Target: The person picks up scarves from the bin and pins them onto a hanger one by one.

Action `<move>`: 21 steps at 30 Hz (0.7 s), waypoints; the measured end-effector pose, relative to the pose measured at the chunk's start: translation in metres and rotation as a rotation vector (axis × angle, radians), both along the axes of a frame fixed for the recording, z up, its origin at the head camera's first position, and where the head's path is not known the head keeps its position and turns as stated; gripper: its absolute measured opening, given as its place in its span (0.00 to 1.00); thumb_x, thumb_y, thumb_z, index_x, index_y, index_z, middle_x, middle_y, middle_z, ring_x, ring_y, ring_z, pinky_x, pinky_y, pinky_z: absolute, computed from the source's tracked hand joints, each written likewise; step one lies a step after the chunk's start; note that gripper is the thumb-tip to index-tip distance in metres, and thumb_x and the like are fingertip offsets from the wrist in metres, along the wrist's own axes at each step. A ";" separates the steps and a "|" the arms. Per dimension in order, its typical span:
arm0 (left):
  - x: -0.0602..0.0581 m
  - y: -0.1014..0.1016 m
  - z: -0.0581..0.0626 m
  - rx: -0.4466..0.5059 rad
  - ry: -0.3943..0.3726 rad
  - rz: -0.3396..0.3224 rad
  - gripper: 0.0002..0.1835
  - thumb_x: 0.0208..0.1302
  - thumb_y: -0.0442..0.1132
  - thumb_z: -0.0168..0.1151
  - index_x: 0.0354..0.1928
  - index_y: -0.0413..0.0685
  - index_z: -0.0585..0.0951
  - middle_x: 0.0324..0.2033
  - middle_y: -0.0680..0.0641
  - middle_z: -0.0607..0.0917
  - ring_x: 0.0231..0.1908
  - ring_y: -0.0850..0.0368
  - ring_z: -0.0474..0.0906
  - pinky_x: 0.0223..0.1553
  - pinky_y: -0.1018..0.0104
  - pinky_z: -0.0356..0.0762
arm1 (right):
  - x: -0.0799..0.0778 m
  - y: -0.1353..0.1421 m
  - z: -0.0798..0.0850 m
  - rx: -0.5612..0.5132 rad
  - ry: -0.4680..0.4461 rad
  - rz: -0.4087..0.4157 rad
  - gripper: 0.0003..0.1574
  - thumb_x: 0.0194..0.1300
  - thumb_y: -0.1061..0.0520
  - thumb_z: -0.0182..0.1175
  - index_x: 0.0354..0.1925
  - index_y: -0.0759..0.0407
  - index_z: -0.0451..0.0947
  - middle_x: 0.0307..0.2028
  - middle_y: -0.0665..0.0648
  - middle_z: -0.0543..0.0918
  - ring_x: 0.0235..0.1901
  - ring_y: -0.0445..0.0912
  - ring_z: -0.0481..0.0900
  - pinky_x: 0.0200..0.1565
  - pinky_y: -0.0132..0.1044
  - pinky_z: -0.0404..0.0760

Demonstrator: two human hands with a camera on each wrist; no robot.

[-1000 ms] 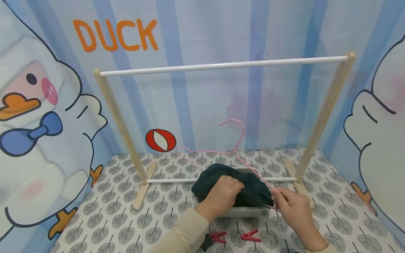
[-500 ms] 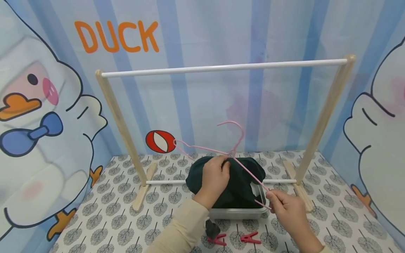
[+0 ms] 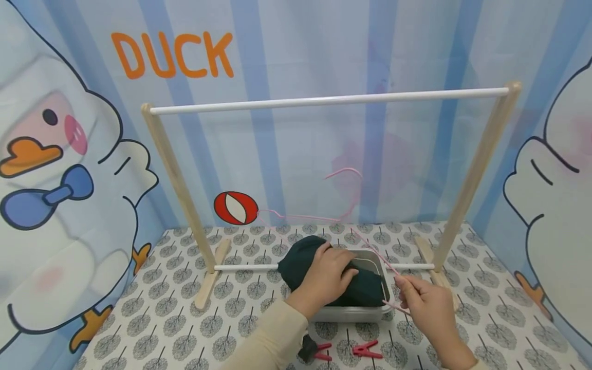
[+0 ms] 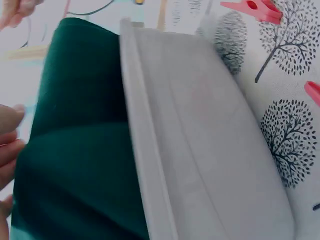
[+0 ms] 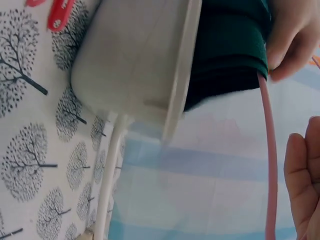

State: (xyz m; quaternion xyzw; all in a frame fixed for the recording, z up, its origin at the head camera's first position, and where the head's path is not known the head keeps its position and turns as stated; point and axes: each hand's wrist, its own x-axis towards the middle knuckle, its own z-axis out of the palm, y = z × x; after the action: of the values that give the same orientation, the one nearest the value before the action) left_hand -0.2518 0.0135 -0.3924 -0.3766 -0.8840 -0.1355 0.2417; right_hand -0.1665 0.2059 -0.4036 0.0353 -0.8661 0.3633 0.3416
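My left hand lies over a dark green cloth, its fingers bent onto the fabric. The cloth hangs over a pale plastic tub and partly covers it. My right hand pinches the right corner of a pink wire hanger. The hanger's hook points up behind the cloth, and its lower bar runs into the cloth. In the right wrist view, the hanger's pink bar comes out of a folded cloth edge. The left fingers are at that edge.
Behind the tub stands a rack with a white top rod and wooden posts. Two red clothespins lie in front of the tub, one partly behind a dark grey object by the left wrist. A printed curtain closes the back.
The left hand lifted the cloth up and left, then came back down to the right with it. The hanger tilted and shifted slightly; the right hand kept its hold on the corner.
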 end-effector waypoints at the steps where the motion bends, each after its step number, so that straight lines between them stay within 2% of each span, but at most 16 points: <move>1: 0.002 -0.005 -0.001 0.046 0.054 -0.016 0.18 0.63 0.46 0.59 0.54 0.48 0.76 0.49 0.51 0.81 0.52 0.57 0.75 0.63 0.53 0.60 | 0.000 0.002 0.001 0.000 0.005 -0.011 0.11 0.60 0.61 0.61 0.21 0.57 0.80 0.12 0.46 0.75 0.12 0.32 0.70 0.13 0.27 0.67; 3: 0.002 -0.016 -0.004 0.174 0.147 -0.017 0.22 0.60 0.43 0.63 0.56 0.43 0.74 0.50 0.46 0.79 0.54 0.52 0.73 0.62 0.50 0.61 | 0.000 0.006 0.002 -0.005 0.019 -0.018 0.12 0.60 0.62 0.61 0.20 0.57 0.79 0.12 0.46 0.75 0.12 0.32 0.71 0.14 0.26 0.68; 5: 0.001 -0.028 -0.008 0.322 0.154 0.018 0.28 0.58 0.41 0.65 0.59 0.38 0.70 0.53 0.41 0.76 0.56 0.47 0.70 0.62 0.47 0.61 | 0.000 0.010 0.004 -0.002 0.037 -0.020 0.11 0.60 0.62 0.61 0.21 0.57 0.80 0.13 0.46 0.75 0.12 0.31 0.71 0.14 0.24 0.69; 6: 0.000 -0.034 -0.009 0.395 0.115 0.048 0.31 0.58 0.41 0.65 0.61 0.37 0.67 0.56 0.38 0.73 0.58 0.44 0.68 0.61 0.45 0.61 | 0.000 0.012 0.004 -0.004 0.046 -0.017 0.11 0.60 0.62 0.61 0.21 0.57 0.80 0.13 0.46 0.75 0.12 0.31 0.71 0.15 0.24 0.69; 7: -0.002 -0.040 -0.011 0.469 0.036 0.083 0.35 0.59 0.43 0.64 0.64 0.37 0.63 0.59 0.37 0.70 0.61 0.42 0.65 0.61 0.43 0.60 | 0.000 0.013 0.005 0.001 0.053 -0.016 0.10 0.60 0.62 0.62 0.21 0.57 0.80 0.13 0.46 0.75 0.13 0.30 0.71 0.15 0.24 0.69; 10: -0.007 -0.053 -0.013 0.656 -0.279 0.173 0.40 0.60 0.50 0.62 0.69 0.44 0.57 0.64 0.40 0.65 0.65 0.41 0.58 0.61 0.41 0.59 | -0.001 0.016 0.008 0.015 0.083 -0.005 0.10 0.59 0.63 0.62 0.22 0.57 0.81 0.13 0.46 0.75 0.13 0.28 0.71 0.14 0.23 0.68; 12: -0.011 -0.059 -0.015 0.731 -0.463 0.216 0.40 0.59 0.55 0.61 0.69 0.49 0.60 0.64 0.43 0.67 0.65 0.43 0.60 0.60 0.43 0.63 | -0.001 0.016 0.009 0.022 0.102 0.006 0.10 0.58 0.64 0.63 0.21 0.56 0.80 0.13 0.45 0.74 0.13 0.28 0.70 0.14 0.23 0.67; 13: -0.013 -0.062 -0.015 0.750 -0.530 0.225 0.37 0.58 0.57 0.61 0.67 0.51 0.64 0.62 0.44 0.70 0.63 0.45 0.64 0.59 0.46 0.66 | -0.001 0.016 0.009 0.022 0.107 0.012 0.11 0.58 0.64 0.63 0.21 0.55 0.79 0.13 0.45 0.74 0.13 0.28 0.70 0.14 0.23 0.67; 15: -0.014 -0.064 -0.017 0.754 -0.594 0.226 0.29 0.58 0.56 0.62 0.59 0.51 0.74 0.54 0.45 0.78 0.55 0.48 0.74 0.53 0.51 0.73 | 0.000 0.016 0.009 0.021 0.112 0.023 0.11 0.57 0.65 0.63 0.21 0.54 0.79 0.13 0.45 0.75 0.13 0.28 0.71 0.14 0.23 0.67; 17: -0.015 -0.064 -0.017 0.752 -0.624 0.229 0.20 0.59 0.54 0.62 0.48 0.51 0.81 0.44 0.46 0.83 0.45 0.51 0.79 0.45 0.55 0.78 | 0.000 0.016 0.008 0.024 0.104 0.031 0.11 0.57 0.64 0.63 0.21 0.54 0.79 0.13 0.45 0.75 0.13 0.29 0.71 0.14 0.23 0.66; 19: -0.015 -0.064 -0.013 0.756 -0.621 0.217 0.14 0.60 0.51 0.62 0.39 0.49 0.83 0.36 0.48 0.84 0.39 0.54 0.80 0.40 0.59 0.78 | 0.001 0.015 0.007 0.033 0.092 0.040 0.11 0.57 0.64 0.63 0.21 0.53 0.79 0.13 0.45 0.75 0.13 0.31 0.71 0.13 0.23 0.66; 21: -0.015 -0.063 -0.005 0.797 -0.630 0.185 0.13 0.61 0.49 0.62 0.34 0.46 0.83 0.31 0.48 0.84 0.35 0.56 0.78 0.36 0.61 0.77 | 0.001 0.015 0.006 0.054 0.082 0.048 0.11 0.58 0.64 0.63 0.21 0.53 0.79 0.13 0.45 0.74 0.13 0.32 0.71 0.13 0.23 0.65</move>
State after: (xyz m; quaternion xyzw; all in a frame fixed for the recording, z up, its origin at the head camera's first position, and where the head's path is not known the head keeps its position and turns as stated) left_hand -0.2666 -0.0495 -0.3977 -0.1162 -0.8231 -0.5469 0.0994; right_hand -0.1655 0.2212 -0.3979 0.0802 -0.8597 0.3460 0.3671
